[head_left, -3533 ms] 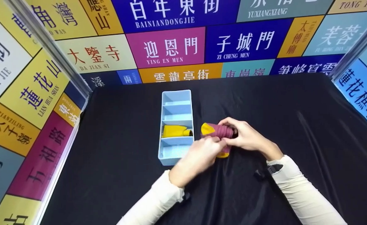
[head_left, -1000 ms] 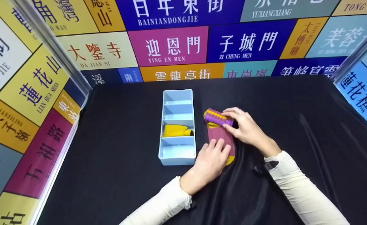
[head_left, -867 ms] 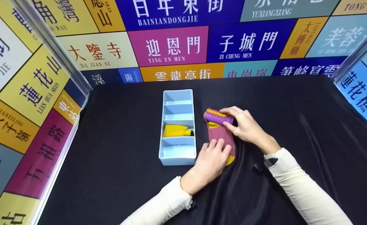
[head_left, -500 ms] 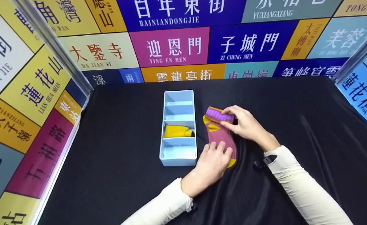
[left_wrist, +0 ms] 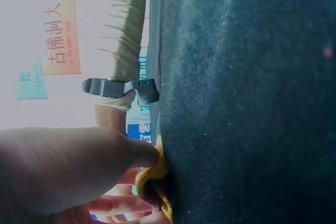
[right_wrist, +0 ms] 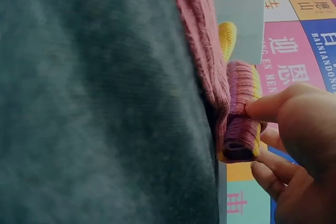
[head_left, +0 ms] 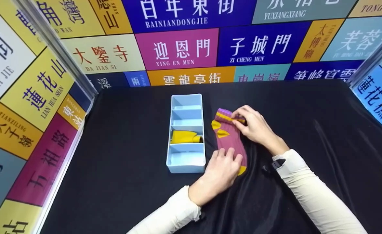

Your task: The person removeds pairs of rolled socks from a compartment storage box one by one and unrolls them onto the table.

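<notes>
A pair of mauve socks [head_left: 228, 143] with yellow heels and toes lies on the black cloth, its cuff end [head_left: 225, 114] striped purple and yellow and folded over. My right hand [head_left: 256, 126] pinches this fold between thumb and fingers; in the right wrist view the rolled cuff [right_wrist: 242, 90] shows up close. Bent slightly, the fingers of my left hand [head_left: 219, 169] rest on the foot part near the toes. In the left wrist view the thumb touches the yellow toe [left_wrist: 157, 167].
Left of the socks stands a light blue divided box [head_left: 186, 167] with several compartments. A folded yellow sock bundle [head_left: 182, 136] sits in the second compartment from the near end. Black cloth [head_left: 129, 146] covers the table, and printed sign panels [head_left: 177, 48] wall it in.
The rolled bundle from earlier now lies stretched out, toes toward me. Over the last second the right hand has unrolled the cuff further, baring both yellow heels; the left hand stays nearly still.
</notes>
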`<state>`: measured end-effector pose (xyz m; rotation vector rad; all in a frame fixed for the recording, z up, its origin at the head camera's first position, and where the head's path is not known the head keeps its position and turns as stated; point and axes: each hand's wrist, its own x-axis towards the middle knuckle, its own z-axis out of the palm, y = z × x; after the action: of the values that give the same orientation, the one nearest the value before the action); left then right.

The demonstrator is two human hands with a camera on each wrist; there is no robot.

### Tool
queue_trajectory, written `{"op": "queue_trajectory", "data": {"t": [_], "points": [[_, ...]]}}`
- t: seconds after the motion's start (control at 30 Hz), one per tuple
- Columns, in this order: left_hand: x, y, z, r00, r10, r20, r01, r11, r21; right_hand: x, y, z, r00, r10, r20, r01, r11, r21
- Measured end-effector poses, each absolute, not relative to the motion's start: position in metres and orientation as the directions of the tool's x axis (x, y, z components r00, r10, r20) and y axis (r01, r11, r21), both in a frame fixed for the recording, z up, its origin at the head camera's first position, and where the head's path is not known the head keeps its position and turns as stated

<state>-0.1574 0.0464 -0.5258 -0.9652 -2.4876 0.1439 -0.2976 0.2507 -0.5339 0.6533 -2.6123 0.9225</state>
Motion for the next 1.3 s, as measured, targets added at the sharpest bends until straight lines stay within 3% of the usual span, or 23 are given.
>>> {"op": "queue_trajectory", "data": {"t": [0.3,0.67,0.87,1.3], "points": [[-0.156,0.046,-0.525,-0.658,0.662,0.36,0.617,0.747,-0.247,-0.302,0.255,-0.537,-0.884,-0.306,0.353,-0.461,0.691,-0.556],[-0.153,0.046,-0.524,-0.66,0.672,0.335,0.63,0.739,-0.241,-0.312,0.255,-0.542,-0.876,-0.252,0.412,-0.457,0.706,-0.541],[-0.152,0.046,-0.523,-0.667,0.678,0.31,0.634,0.734,-0.241,-0.312,0.255,-0.542,-0.906,-0.236,0.352,-0.402,0.741,-0.537],[-0.152,0.046,-0.523,-0.674,0.677,0.296,0.64,0.735,-0.224,-0.312,0.255,-0.537,-0.943,-0.034,0.331,-0.223,0.802,-0.553]]}}
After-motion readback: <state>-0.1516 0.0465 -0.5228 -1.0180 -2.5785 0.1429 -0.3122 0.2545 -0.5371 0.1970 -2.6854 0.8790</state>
